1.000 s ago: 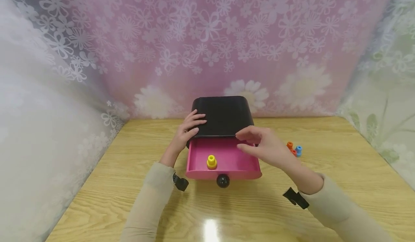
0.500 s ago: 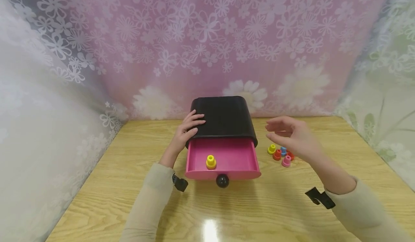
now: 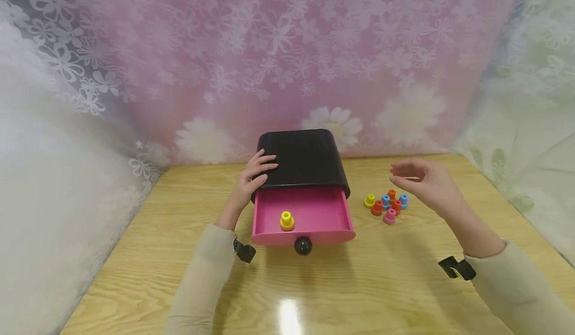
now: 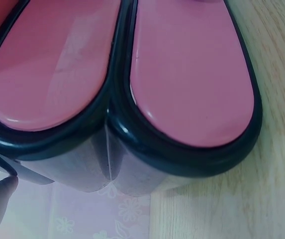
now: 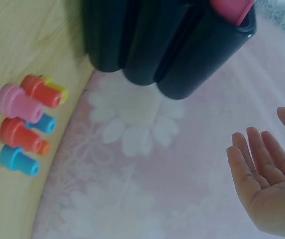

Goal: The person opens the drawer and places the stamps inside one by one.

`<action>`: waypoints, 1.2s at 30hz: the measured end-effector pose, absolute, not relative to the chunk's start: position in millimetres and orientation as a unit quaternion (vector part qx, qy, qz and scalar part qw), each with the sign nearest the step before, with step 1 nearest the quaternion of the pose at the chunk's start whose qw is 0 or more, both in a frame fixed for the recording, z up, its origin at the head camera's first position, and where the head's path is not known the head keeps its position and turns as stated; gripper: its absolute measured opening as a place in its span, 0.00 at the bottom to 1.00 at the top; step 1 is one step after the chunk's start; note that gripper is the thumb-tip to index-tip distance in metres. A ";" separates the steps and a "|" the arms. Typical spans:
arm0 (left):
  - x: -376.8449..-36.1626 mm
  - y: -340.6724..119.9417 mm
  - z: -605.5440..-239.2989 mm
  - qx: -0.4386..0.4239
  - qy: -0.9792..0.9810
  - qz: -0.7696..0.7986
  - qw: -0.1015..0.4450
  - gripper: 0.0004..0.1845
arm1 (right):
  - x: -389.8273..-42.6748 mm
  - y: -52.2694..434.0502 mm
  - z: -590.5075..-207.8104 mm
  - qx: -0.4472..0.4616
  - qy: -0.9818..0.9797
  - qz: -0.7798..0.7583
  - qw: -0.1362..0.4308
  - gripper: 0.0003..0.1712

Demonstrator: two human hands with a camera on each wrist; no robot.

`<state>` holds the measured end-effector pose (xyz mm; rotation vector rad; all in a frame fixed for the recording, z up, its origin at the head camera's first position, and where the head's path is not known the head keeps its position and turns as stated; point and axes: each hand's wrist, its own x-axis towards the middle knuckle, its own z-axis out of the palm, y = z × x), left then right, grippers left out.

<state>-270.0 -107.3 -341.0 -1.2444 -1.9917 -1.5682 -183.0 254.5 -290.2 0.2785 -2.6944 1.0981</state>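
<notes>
My left hand [image 3: 252, 177] rests with spread fingers on the top left edge of a black drawer cabinet [image 3: 307, 158]. The cabinet's pink top drawer [image 3: 321, 210] is pulled out, its round black knob [image 3: 303, 245] facing me. Inside stands one yellow peg [image 3: 286, 221], left of the middle. To the right of the cabinet, my right hand [image 3: 427, 180] hovers above the table, just beyond several small coloured pegs, among them a pink peg [image 3: 390, 216] and a yellow one. Its fingers are gently bent, with nothing between them and the thumb in the right wrist view.
More pink drawer fronts [image 4: 192, 74] below look pushed in. The wooden table [image 3: 359, 285] extends in front of the cabinet. A pink flowered cloth [image 3: 278, 65] hangs close behind it, with pale cloths at both sides.
My right hand has moved from over the open drawer to the right, past the group of pegs, which now shows fully. My left hand has stayed on the cabinet.
</notes>
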 end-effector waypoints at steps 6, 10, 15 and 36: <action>-269.4 -111.2 -337.0 -0.444 -0.691 -0.545 0.169 0.16 | -193.6 262.0 -296.3 0.085 -0.916 0.378 0.102 0.24; -270.5 -111.2 -337.9 -0.440 -0.692 -0.547 0.167 0.17 | -201.0 267.4 -306.2 0.081 -0.918 0.374 0.104 0.24; -283.7 -114.2 -351.4 -0.439 -0.692 -0.548 0.170 0.17 | -211.3 276.0 -324.6 0.081 -0.920 0.373 0.094 0.25; -271.0 -106.6 -338.0 -0.445 -0.689 -0.548 0.162 0.17 | -236.1 302.7 -371.5 0.061 -0.943 0.324 0.048 0.22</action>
